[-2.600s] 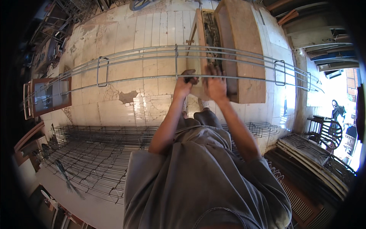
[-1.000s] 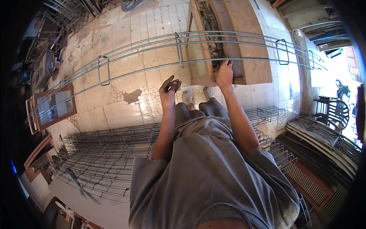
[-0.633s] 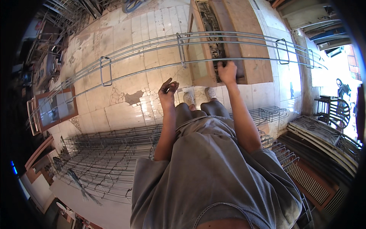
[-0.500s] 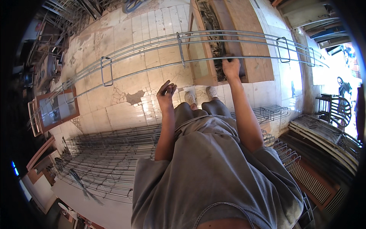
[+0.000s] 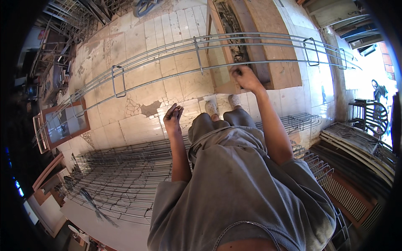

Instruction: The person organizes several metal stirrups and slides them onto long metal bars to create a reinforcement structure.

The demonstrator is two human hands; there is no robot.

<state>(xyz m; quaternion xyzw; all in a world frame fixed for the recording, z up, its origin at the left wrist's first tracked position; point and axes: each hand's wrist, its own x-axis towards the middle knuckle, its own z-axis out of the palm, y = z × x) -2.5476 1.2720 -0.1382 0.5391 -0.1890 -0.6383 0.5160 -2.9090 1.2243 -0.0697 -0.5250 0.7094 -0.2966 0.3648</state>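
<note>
A long rebar cage [image 5: 167, 74] of thin steel bars stretches across the view in front of me, with rectangular stirrups [image 5: 119, 81] spaced along it. My right hand [image 5: 248, 79] is just below the nearest bar, fingers curled in and partly smeared by motion; what they hold, if anything, cannot be made out. Lower and to the left, my left hand [image 5: 172, 120] is raised with its fingers pinched together, apart from the cage. Whatever sits between those fingertips is too small to name.
Behind the cage stands a wooden frame [image 5: 284, 77] on the tiled floor [image 5: 142, 37]. Stacked rebar cages [image 5: 121, 180] lie close on my left, and more bent steel [image 5: 312, 161] lies on my right. A framed panel [image 5: 67, 124] is at the far left, a dark chair [image 5: 370, 117] at the right.
My right hand has come off the nearest bar and moved left and slightly down. My left hand has dropped a little, to the left. The cage has barely shifted.
</note>
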